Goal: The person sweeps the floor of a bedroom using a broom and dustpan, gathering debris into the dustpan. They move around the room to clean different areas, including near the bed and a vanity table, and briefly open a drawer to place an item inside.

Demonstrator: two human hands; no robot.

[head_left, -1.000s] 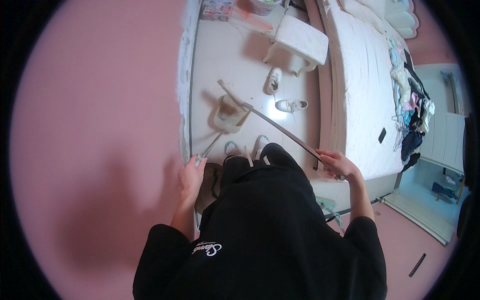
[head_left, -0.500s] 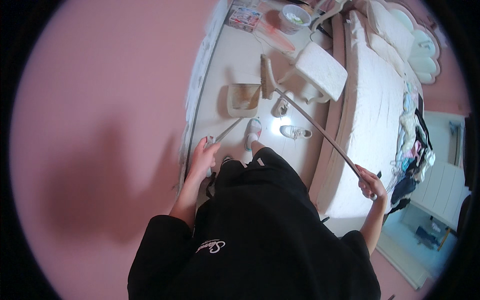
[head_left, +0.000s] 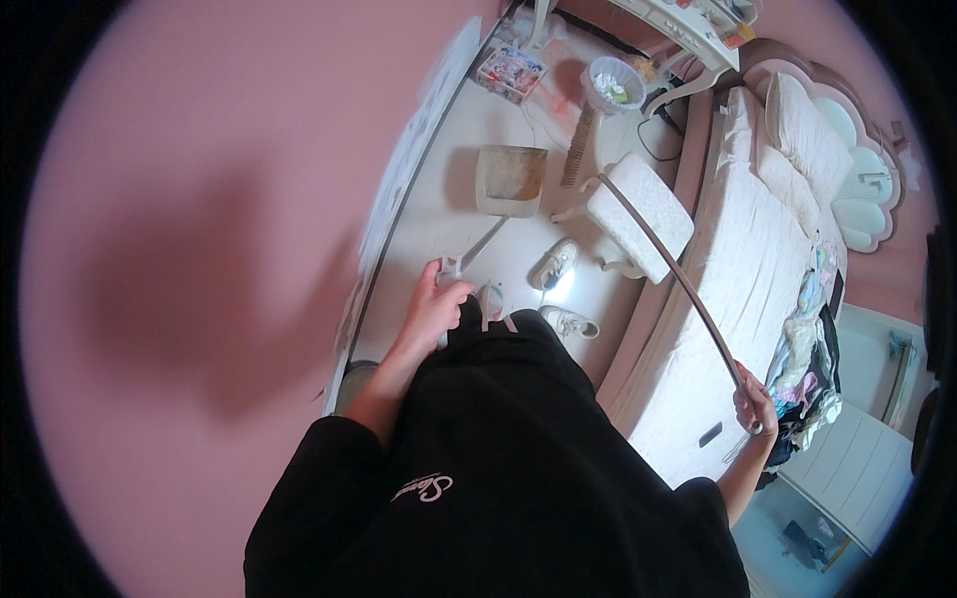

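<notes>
My left hand is closed around the top of the dustpan handle, and the beige dustpan itself sits on the pale floor ahead of me, near the pink wall. My right hand is out to the side, fingers wrapped on the end of a long broom stick that runs up across a white cushioned stool to the broom's bristles just beside the dustpan. Two white sneakers lie on the floor between my feet and the stool. A wastebasket stands farther off, and the bed runs along my right.
</notes>
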